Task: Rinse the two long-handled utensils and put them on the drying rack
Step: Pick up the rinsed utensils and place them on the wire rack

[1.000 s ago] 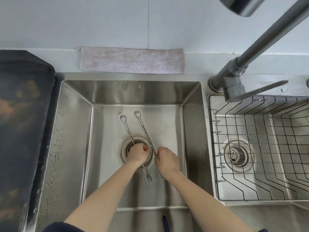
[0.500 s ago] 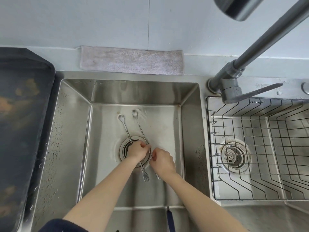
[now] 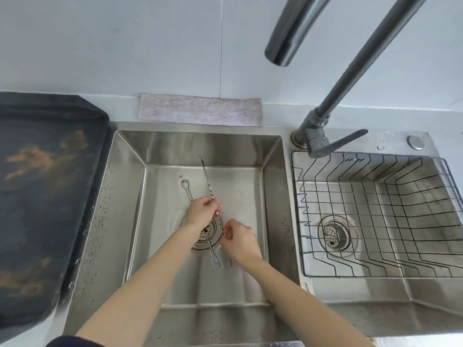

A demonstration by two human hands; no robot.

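One twisted utensil (image 3: pixel 207 180) is pinched by the left hand (image 3: pixel 200 212) and right hand (image 3: pixel 240 240), tilted above the sink (image 3: pixel 125 196). The other utensil (image 3: pixel 213 256) lies across the drain (image 3: pixel 208 234), beneath both hands.

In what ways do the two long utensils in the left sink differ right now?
The twisted utensil is lifted, both hands pinching it, its far end raised toward the back wall. The flat utensil lies on the sink floor across the drain, held by neither hand. Both are thin, long and silver.
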